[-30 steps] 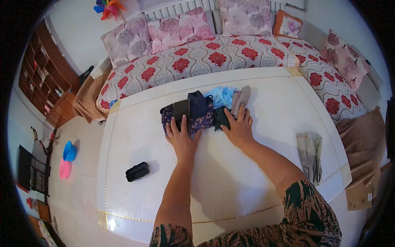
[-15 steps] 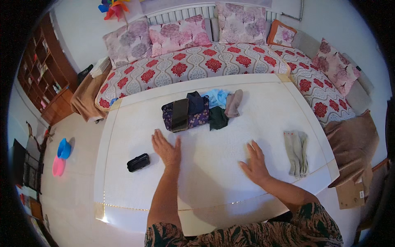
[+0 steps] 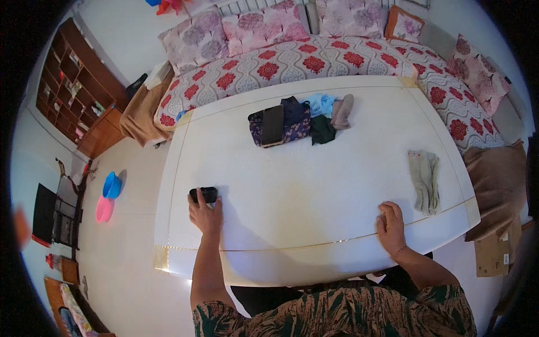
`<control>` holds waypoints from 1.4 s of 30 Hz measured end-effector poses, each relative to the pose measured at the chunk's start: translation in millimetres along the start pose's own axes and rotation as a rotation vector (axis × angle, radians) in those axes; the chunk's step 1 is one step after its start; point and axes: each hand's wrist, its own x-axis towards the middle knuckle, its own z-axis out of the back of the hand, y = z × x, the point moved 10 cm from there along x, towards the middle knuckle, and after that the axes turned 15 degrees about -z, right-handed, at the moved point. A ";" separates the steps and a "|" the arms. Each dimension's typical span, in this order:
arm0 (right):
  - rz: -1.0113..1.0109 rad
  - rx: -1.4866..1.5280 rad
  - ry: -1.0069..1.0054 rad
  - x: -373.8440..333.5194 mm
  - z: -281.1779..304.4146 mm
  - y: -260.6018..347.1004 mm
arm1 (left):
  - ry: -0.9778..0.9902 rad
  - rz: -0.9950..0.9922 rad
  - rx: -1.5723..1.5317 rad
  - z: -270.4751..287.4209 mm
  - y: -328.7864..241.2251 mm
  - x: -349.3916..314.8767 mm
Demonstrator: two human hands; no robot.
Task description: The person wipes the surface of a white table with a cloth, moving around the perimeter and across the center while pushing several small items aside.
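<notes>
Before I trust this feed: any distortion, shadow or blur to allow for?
In the head view, the white rectangular table has bowed edges, a soft shadow lies right of the left hand, and an unidentified reddish-brown shape at the left rim looks blurred.

Home living room: sofa (image 3: 252, 70), cushions (image 3: 265, 23), shelving (image 3: 80, 85).

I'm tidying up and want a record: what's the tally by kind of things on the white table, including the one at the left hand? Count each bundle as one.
Black case: 1
Phone: 1
Fabric items: 6 (floral piece, navy piece, light blue piece, dark green piece, pinkish-grey bundle, grey-green bundle)
Total: 8
</notes>
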 end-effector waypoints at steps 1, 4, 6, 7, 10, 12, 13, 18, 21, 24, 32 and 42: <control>0.027 -0.021 -0.022 -2.5 -1.0 3.5 | -0.071 -0.093 -0.030 -3.2 -2.6 2.2; 0.093 -0.087 -0.071 -3.2 3.1 15.1 | -0.109 -0.142 -0.047 -18.3 -8.9 10.9; 0.082 -0.126 -0.062 -2.6 5.3 13.5 | -0.115 -0.167 -0.065 -23.4 -39.5 28.6; 0.065 -0.104 -0.042 -1.8 5.2 15.2 | -0.100 -0.145 -0.078 -27.7 -44.0 38.9; 0.051 -0.083 -0.010 0.1 3.5 18.7 | -0.064 -0.125 -0.125 -48.7 -62.3 77.2; 0.057 -0.120 -0.025 -1.7 3.9 20.9 | -0.059 -0.129 -0.108 -60.2 -72.6 97.5; 0.053 -0.138 -0.030 -2.6 3.3 20.6 | -0.052 -0.134 -0.099 -67.3 -80.9 106.0; 0.089 -0.071 -0.056 -3.6 9.8 32.5 | -0.118 -0.103 -0.325 -81.0 -101.9 125.1; 0.066 -0.097 -0.069 -4.6 10.2 24.2 | -0.221 -0.097 -0.344 -74.1 -119.8 97.1; 0.076 -0.091 -0.079 -4.7 8.4 23.6 | -0.136 -0.065 -0.548 -67.9 -132.6 57.3; 0.151 -0.019 -0.121 -0.7 8.8 19.7 | 0.141 -0.522 -0.618 -4.7 -219.2 -93.1; -0.179 -0.628 -0.404 56.5 101.8 -40.5 | 0.608 -1.172 -0.351 52.5 -261.6 -207.8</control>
